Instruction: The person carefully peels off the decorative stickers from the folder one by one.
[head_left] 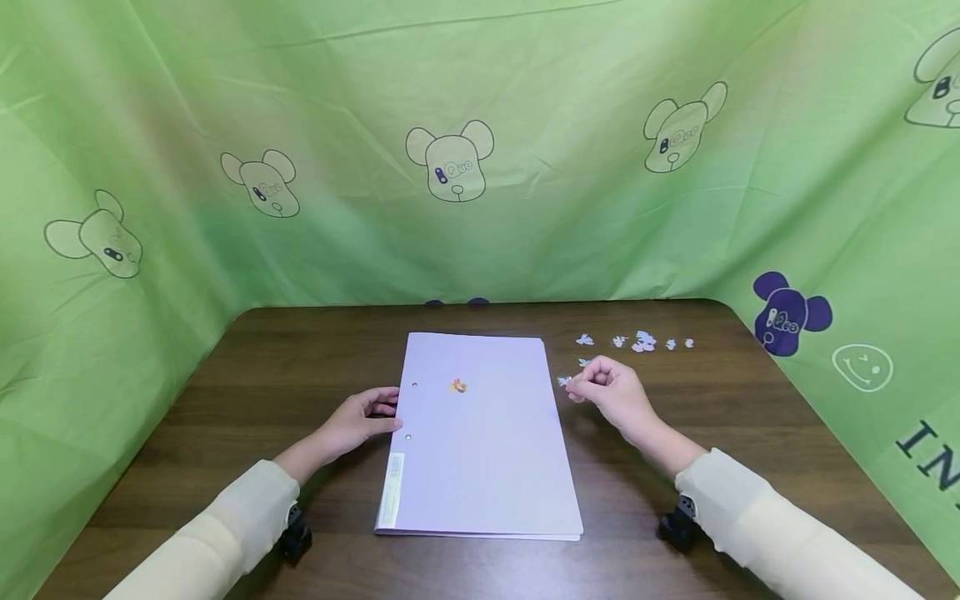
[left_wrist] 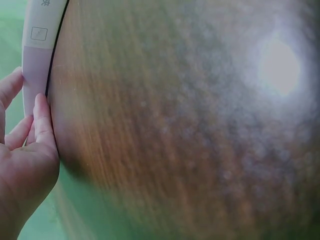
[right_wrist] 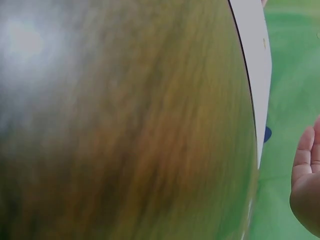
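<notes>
A pale lavender folder (head_left: 483, 467) lies on the table, with a small orange and yellow cutout (head_left: 459, 386) on its upper left part. My left hand (head_left: 366, 417) rests at the folder's left edge. In the left wrist view its fingers (left_wrist: 44, 120) touch the spine side, fairly straight. Beyond the folder's right edge, my right hand (head_left: 611, 392) has thumb and forefinger together at a small pale cutout (head_left: 564, 381), pinching it. The right wrist view shows only part of that hand (right_wrist: 307, 175), without the cutout.
Several small pale cutouts (head_left: 643, 341) lie in a loose row at the table's back right. Another cutout (head_left: 584, 362) is just behind the right fingertips. A green printed cloth (head_left: 450, 250) stands behind the wooden table (head_left: 300, 367).
</notes>
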